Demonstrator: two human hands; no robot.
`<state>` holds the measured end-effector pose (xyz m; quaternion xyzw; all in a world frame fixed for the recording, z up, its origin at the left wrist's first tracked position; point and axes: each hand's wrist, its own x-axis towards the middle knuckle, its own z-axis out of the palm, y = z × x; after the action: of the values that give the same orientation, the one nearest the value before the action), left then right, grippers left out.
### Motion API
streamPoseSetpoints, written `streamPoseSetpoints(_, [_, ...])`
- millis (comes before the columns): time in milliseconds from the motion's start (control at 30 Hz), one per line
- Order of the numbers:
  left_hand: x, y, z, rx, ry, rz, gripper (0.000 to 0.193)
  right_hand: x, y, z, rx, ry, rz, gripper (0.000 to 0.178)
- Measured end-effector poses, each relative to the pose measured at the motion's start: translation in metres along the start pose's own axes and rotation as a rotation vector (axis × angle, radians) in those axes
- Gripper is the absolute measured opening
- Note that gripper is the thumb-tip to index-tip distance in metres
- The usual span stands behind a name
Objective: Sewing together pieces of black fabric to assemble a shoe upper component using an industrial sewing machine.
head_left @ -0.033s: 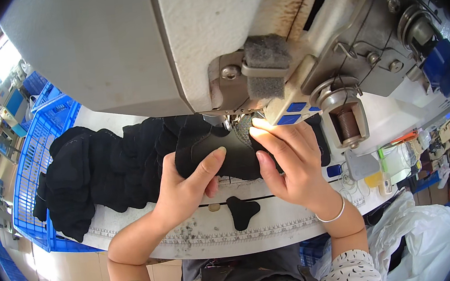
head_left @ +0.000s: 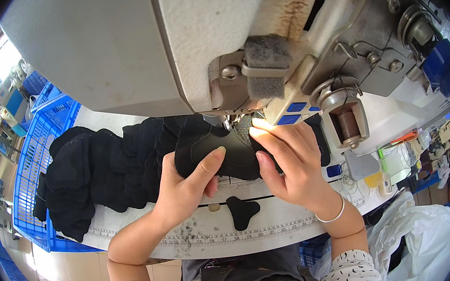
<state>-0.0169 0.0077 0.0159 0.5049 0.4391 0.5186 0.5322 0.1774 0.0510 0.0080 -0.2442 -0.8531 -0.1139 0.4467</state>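
Under the needle area of a sewing machine (head_left: 228, 119) lies a black fabric piece (head_left: 210, 152) with a curved, smooth grey-black panel. My left hand (head_left: 191, 185) grips its near left part, thumb on top and fingers tucked beneath. At its right side, my right hand (head_left: 290, 158) pinches the piece, index fingertip close to the lit needle area and thumb at the near edge. A textured dark patch (head_left: 243, 130) shows between the right fingertips and the presser foot. The needle tip itself is hard to make out.
Many overlapping black fabric pieces (head_left: 96, 170) lie to the left, beside a blue plastic basket (head_left: 35, 160). A small three-lobed black piece (head_left: 242, 212) rests near the table's ruler-marked front edge (head_left: 235, 238). White plastic bags (head_left: 421, 235) hang at the lower right. A thread bobbin (head_left: 347, 123) sits on the machine.
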Motion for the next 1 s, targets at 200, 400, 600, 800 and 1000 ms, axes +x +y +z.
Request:
streamPoseSetpoints(200, [0.009, 0.0, -0.006, 0.015, 0.01, -0.04, 0.028, -0.001, -0.001, 0.001, -0.032, -0.018, 0.008, 0.033])
streamPoseSetpoints(400, [0.011, -0.004, -0.007, -0.021, 0.019, -0.025, 0.028, 0.0, -0.002, 0.002, -0.049, -0.007, -0.002, 0.034])
streamPoseSetpoints(600, [0.015, -0.003, -0.007, -0.018, 0.147, 0.11, 0.02, -0.001, -0.004, 0.001, -0.03, -0.03, 0.035, 0.032])
streamPoseSetpoints(800, [0.017, 0.01, -0.07, 0.41, 0.402, 0.289, 0.025, 0.009, -0.009, -0.009, -0.076, -0.01, 0.084, 0.026])
streamPoseSetpoints(1000, [-0.042, 0.03, -0.205, 0.869, 0.847, 0.241, 0.034, 0.006, 0.001, -0.021, -0.098, 0.019, 0.128, 0.025])
